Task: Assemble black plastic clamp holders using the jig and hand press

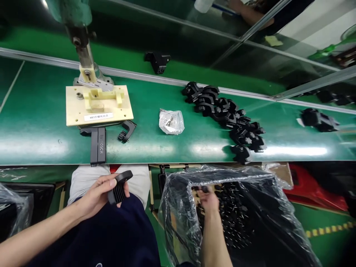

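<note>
Above my lap, my left hand (104, 191) is closed around a black ribbed plastic part (119, 189) with a rounded, flattened top. My right hand (209, 200) reaches into a box lined with clear plastic (178, 200). Its fingers are curled and blurred, with a small dark piece at the fingertips that I cannot make out. Many small black knobs with metal studs (236, 215) lie in the box beside that hand. On the bench edge before me rest a black BOSCH-marked part (98, 146) and a smaller black angled bracket with a knob (128, 131).
A press (83, 48) stands over a cream fixture (100, 105) on the green bench (150, 148). A clear bag of small metal pieces (171, 121) lies mid-bench. Right of it is a pile of black clamp-like parts (225, 115). Another black part (158, 62) sits behind the metal rail.
</note>
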The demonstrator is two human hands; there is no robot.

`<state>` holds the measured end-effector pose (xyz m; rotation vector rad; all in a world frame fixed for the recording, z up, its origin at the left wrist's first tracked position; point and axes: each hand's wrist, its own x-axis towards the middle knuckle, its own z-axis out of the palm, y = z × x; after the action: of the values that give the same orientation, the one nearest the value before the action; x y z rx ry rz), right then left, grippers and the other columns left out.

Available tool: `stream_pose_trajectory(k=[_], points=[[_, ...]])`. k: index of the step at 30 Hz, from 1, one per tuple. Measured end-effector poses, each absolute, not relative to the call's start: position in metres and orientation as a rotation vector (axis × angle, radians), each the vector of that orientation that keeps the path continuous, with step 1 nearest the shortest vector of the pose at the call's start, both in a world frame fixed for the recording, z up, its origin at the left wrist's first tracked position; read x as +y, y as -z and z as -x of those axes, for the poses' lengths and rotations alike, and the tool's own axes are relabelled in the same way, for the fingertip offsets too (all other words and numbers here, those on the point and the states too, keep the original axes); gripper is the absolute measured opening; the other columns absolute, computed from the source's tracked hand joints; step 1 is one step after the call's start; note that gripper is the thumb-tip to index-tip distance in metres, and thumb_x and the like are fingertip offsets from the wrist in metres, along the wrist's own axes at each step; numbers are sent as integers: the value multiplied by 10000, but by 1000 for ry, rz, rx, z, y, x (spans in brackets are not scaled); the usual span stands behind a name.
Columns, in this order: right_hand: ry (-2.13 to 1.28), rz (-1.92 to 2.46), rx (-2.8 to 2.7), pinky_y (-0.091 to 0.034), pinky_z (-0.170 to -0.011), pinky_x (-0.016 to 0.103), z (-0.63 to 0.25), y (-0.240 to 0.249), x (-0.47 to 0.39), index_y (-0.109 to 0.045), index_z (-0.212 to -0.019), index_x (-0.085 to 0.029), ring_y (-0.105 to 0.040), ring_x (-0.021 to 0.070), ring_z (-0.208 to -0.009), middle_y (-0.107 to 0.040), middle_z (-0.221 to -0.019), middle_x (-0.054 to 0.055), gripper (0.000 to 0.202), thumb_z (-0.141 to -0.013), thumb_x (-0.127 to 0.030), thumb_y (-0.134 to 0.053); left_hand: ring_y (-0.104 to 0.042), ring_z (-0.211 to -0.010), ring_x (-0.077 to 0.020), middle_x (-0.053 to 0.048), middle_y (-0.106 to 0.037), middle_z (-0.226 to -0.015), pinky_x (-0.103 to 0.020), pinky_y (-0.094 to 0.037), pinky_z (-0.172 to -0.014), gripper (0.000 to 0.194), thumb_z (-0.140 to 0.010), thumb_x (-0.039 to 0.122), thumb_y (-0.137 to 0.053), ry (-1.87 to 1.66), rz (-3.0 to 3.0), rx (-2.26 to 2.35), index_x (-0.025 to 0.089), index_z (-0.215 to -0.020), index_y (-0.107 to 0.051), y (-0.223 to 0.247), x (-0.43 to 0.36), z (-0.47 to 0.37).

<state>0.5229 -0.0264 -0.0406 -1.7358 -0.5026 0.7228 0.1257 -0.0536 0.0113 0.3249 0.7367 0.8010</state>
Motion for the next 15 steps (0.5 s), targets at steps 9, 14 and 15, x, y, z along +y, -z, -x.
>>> stream_pose_trajectory(k=[9,14,15], points=[[-722,1484,-524,-464,-535,251,-484,-8,-26,-591,-863,-213,-505,87,-567,-551,-732,-5,365,-630,-452,-739,-665,-725,-218,-187,-716,-961,-297,-522,-585,434,-867,471,-598,-794,-300,916,71,-1027,-658,-15,-38,-123],[-1396,1141,-1202,-427,-414,207,-362,-9,-21,-633,-986,-231,-508,76,-444,-621,-691,-12,318,-770,-432,-751,-678,-792,-223,-149,-711,-982,-283,-535,-589,396,-852,442,-629,-858,-362,932,104,-1059,-624,-16,-37,-123],[-1497,1060,-1216,-436,-418,208,-343,-11,-22,-643,-1003,-228,-520,76,-453,-633,-719,-2,326,-779,-441,-745,-676,-780,-215,-134,-712,-951,-279,-532,-595,393,-848,449,-633,-869,-382,954,107,-1042,-630,-15,-38,-121]])
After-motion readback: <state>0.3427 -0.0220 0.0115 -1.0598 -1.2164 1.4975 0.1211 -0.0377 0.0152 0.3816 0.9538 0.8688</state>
